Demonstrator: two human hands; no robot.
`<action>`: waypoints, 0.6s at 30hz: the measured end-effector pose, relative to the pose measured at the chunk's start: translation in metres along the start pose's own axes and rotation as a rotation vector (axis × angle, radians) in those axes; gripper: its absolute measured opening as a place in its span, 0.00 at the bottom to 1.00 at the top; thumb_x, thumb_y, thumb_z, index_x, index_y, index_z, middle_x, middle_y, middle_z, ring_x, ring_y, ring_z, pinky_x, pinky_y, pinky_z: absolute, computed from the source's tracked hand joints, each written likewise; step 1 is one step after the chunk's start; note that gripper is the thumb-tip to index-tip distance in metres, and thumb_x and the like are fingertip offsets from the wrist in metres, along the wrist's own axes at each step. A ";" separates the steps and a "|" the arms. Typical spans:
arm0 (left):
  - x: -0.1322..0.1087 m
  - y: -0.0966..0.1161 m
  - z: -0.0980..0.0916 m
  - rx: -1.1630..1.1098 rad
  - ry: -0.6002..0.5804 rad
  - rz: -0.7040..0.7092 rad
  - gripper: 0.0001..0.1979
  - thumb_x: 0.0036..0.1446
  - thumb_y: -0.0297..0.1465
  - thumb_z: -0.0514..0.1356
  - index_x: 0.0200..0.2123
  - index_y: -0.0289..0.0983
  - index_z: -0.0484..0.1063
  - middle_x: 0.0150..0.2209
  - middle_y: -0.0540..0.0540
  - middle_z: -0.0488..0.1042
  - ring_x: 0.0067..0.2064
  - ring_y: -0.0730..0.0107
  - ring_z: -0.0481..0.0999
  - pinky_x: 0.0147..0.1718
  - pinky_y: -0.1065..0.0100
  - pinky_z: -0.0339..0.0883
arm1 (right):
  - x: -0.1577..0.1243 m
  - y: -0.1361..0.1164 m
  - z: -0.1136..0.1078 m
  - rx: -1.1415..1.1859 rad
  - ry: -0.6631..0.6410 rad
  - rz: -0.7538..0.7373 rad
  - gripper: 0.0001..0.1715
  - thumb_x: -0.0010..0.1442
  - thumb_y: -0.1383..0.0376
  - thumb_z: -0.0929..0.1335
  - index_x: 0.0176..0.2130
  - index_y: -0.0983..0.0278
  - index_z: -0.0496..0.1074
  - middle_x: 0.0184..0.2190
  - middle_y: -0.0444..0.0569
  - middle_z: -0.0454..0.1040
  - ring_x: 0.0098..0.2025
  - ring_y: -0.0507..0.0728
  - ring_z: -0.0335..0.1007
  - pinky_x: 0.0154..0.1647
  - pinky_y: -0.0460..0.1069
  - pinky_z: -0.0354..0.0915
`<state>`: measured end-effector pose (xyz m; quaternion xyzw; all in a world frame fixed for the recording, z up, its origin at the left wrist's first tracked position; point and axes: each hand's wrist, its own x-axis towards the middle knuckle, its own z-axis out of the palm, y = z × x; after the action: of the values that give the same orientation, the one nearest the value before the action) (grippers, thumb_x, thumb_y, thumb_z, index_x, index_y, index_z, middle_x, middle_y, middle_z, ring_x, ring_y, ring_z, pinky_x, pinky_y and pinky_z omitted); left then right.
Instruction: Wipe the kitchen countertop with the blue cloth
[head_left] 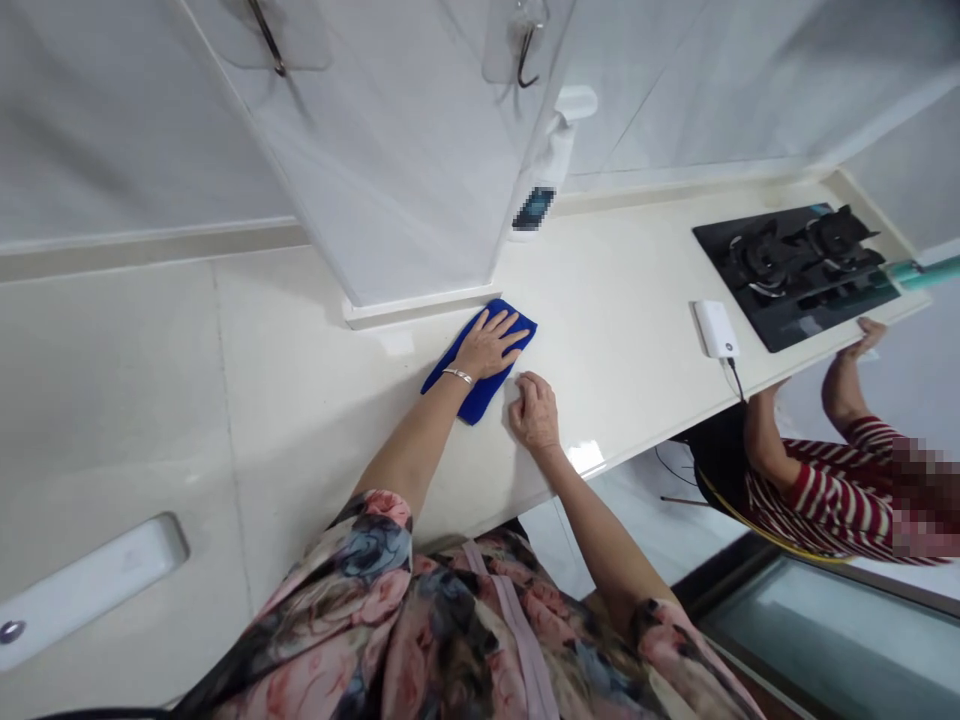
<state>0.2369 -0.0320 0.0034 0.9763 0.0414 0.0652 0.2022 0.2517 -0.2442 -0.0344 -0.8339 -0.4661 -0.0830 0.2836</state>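
My left hand [489, 345] lies flat with fingers spread on a blue cloth [469, 395], pressing it onto the cream countertop [622, 300] close to the foot of a white wall column [405, 200]. A thin bracelet circles that wrist. My right hand [534, 412] rests on the bare counter just right of the cloth, knuckles up and fingers curled under, with nothing visible in it.
A white power bank [715, 328] with a cable lies near the counter's front edge. A black gas hob [799, 270] sits at the far right. Another person in a red striped top [832, 490] crouches below, a hand [866, 335] on the counter edge. A white dispenser [551, 160] hangs on the wall.
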 end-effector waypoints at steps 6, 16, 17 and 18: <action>-0.050 -0.026 -0.011 -0.018 0.076 -0.015 0.25 0.73 0.40 0.52 0.69 0.45 0.69 0.75 0.44 0.57 0.77 0.54 0.53 0.76 0.42 0.42 | -0.002 0.004 0.001 0.031 0.022 0.013 0.23 0.59 0.72 0.63 0.54 0.65 0.70 0.56 0.61 0.73 0.61 0.65 0.67 0.64 0.63 0.68; -0.138 -0.083 -0.047 -0.011 0.152 -0.175 0.25 0.73 0.41 0.51 0.68 0.45 0.71 0.74 0.45 0.60 0.76 0.56 0.57 0.77 0.42 0.43 | -0.003 0.006 0.001 0.054 0.005 0.054 0.24 0.59 0.72 0.62 0.54 0.65 0.71 0.57 0.63 0.72 0.62 0.65 0.66 0.67 0.66 0.65; -0.145 -0.087 -0.050 -0.011 0.156 -0.192 0.25 0.73 0.41 0.51 0.68 0.46 0.70 0.74 0.46 0.60 0.76 0.56 0.57 0.77 0.42 0.42 | -0.003 0.006 0.001 0.058 0.000 0.058 0.24 0.59 0.72 0.62 0.54 0.65 0.71 0.57 0.63 0.72 0.62 0.65 0.66 0.68 0.67 0.65; -0.152 -0.089 -0.052 -0.008 0.161 -0.212 0.25 0.73 0.41 0.51 0.68 0.46 0.70 0.75 0.47 0.59 0.76 0.56 0.56 0.77 0.42 0.42 | -0.003 0.006 0.001 0.061 -0.003 0.061 0.24 0.59 0.72 0.62 0.54 0.65 0.71 0.58 0.63 0.71 0.62 0.65 0.66 0.68 0.67 0.65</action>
<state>0.0739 0.0536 -0.0023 0.9572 0.1600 0.1219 0.2081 0.2549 -0.2485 -0.0390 -0.8388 -0.4432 -0.0587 0.3106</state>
